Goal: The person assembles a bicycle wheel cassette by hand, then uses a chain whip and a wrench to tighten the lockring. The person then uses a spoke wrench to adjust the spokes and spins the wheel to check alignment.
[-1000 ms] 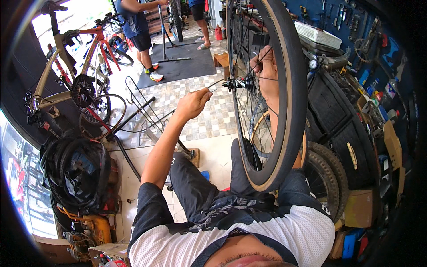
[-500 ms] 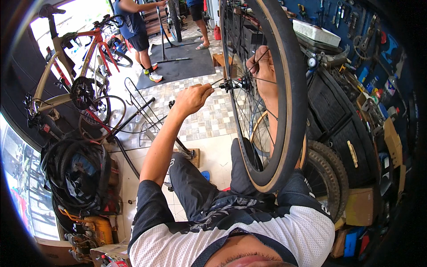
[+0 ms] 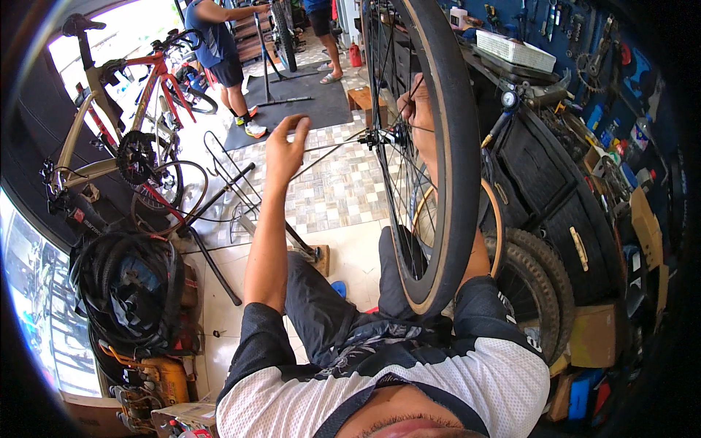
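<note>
A bicycle wheel (image 3: 458,168) with a black tyre stands upright before me, its hub (image 3: 374,139) facing left. My left hand (image 3: 287,142) is raised left of the hub, fingers curved and apart, with nothing visibly gripped. A thin rod (image 3: 328,145) sticks out from the hub area toward it. My right hand (image 3: 416,109) is behind the wheel's right half, fingers curled on the spokes, partly hidden by them.
A gold-and-red bicycle (image 3: 109,131) leans at left above coiled tyres (image 3: 124,285). Two people (image 3: 223,58) stand on a dark mat at the back. A cluttered black bench (image 3: 540,175), white basket (image 3: 515,51) and tool wall (image 3: 591,44) line the right, with spare tyres (image 3: 548,292) below.
My left hand has let go of the thin rod beside the hub and moved up and left, its fingers loosening. The wheel and my right hand have shifted slightly left.
</note>
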Tool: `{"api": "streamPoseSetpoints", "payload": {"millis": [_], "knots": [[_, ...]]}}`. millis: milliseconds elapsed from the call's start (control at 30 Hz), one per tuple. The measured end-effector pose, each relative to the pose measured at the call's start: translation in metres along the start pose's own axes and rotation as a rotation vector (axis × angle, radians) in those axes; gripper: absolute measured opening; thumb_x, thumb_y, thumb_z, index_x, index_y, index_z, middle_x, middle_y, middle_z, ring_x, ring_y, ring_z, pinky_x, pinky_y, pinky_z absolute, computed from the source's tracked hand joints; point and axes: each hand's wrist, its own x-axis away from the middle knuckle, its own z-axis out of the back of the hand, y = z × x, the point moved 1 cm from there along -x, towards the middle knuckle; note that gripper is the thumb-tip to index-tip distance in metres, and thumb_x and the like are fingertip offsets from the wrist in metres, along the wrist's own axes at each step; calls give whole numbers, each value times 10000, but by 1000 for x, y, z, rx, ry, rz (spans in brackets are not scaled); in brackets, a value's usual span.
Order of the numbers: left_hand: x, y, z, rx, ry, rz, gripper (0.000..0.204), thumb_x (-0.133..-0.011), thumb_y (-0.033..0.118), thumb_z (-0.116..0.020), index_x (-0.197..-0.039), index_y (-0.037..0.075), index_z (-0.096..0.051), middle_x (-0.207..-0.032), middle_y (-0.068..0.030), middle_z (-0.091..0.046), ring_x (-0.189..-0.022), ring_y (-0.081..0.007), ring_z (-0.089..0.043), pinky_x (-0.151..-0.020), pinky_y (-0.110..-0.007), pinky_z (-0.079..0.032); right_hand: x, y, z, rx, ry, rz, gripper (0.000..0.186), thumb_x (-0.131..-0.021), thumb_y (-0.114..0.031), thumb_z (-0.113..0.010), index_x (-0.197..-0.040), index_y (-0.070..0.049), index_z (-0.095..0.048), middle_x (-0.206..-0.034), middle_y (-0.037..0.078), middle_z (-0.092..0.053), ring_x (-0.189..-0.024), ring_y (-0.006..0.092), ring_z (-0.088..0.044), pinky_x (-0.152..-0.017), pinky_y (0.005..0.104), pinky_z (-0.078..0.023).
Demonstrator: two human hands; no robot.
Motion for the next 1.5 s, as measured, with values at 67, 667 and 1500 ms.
{"api": "streamPoseSetpoints", "payload": {"millis": [67,667,1500], "knots": [[-8,-34,3,171,-121,189,545,-1083,463,-552,-1196,-44,-716,-1053,-148,-769,-993,-202,-712,-924,-332,-523,-2,0,3,111,25,22,346,-1115,-343,-530,-902,-74,-578,-768,-13,-608,-645,55,-550,-569,244,-445],[-5,11,-58,889,-329,542,638,-1090,548,-458,-1312,-24,-635,-1278,-203,-684,-1175,-300,-690,-899,-440,-602,12,-7,-26,-50,-11,-8,394,-1099,-385,-554,-857,-74,-536,-679,-10,-538,-606,61,-507,-560,235,-415],[5,-10,-73,897,-430,366,426,-1071,381,-592,-1280,17,-664,-1218,-69,-705,-1016,-165,-673,-888,-316,-541,30,-20,-64,128,-327,93,262,-1053,-288,-649,-1021,-29,-637,-848,106,-740,-805,155,-733,-725,305,-565]]}}
